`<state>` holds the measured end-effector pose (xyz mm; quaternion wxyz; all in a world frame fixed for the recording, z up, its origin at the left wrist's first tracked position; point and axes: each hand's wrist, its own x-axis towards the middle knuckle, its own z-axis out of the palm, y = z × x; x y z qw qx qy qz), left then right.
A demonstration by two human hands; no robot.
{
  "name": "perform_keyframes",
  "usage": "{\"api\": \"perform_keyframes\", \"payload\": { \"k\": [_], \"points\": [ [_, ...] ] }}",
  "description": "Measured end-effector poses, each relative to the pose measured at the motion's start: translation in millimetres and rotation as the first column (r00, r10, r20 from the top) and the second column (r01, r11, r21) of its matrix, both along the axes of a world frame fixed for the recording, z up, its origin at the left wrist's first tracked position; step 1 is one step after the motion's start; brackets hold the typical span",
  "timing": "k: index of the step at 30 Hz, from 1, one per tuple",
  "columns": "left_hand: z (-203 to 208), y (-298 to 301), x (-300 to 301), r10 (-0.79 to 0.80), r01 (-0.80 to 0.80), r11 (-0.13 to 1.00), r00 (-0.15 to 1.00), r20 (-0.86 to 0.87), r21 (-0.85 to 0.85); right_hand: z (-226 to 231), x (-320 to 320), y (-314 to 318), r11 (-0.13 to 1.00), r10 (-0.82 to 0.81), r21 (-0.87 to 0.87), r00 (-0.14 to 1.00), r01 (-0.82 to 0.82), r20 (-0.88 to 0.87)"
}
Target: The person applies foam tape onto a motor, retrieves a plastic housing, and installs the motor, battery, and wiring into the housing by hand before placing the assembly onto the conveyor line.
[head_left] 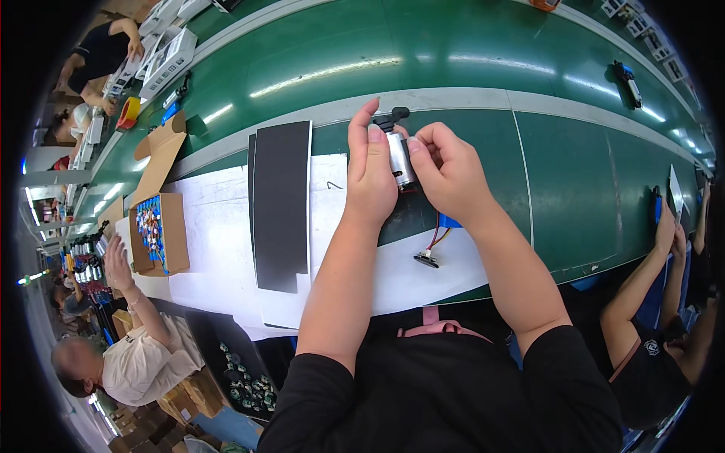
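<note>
My left hand [371, 174] is closed around a silver cylindrical motor [399, 160], thumb along its side. A black fitting [391, 118] with a rounded end sits on top of the motor. My right hand [447, 167] has its fingers curled, thumb and fingertips against the motor's right side; anything smaller between them is hidden. Below the right hand shows part of a blue block [449, 221]. Red and yellow wires [436, 238] run down from near it to a small dark circuit board [426, 260] over the white paper.
Black sheets [282, 204] lie on white paper [215, 241] to the left. An open cardboard box [175, 232] holds many small blue-wrapped parts. A black bin [240, 370] of small boards stands lower left. Co-workers sit left and right; a handheld device [627, 83] lies far right.
</note>
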<state>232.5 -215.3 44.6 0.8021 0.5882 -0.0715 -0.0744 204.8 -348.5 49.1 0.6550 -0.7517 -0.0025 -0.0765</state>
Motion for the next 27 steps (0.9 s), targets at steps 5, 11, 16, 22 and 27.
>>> {"api": "perform_keyframes", "payload": {
  "k": [5,11,16,22,27],
  "points": [
    [2,-2,-2,-0.027,0.029,0.996,0.999,0.017,-0.086,7,-6,3,0.955,-0.144,-0.219,0.96,0.198,0.241],
    [6,-2,-5,-0.091,0.093,0.987,0.996,0.017,-0.134,9,-9,1,0.956,-0.068,-0.252,0.953,0.146,0.294],
    [7,4,-6,-0.112,0.111,0.994,0.988,0.102,0.015,3,-4,-2,0.948,0.033,-0.298,0.903,0.107,0.429],
    [-1,-6,-10,-0.065,0.056,0.997,0.971,0.231,0.046,10,-8,-6,0.973,0.011,-0.227,0.983,0.032,0.185],
    [-9,-5,-6,0.017,-0.061,0.985,0.965,0.263,0.159,13,-7,8,0.904,-0.122,-0.371,0.96,0.212,0.251]
  ]
}}
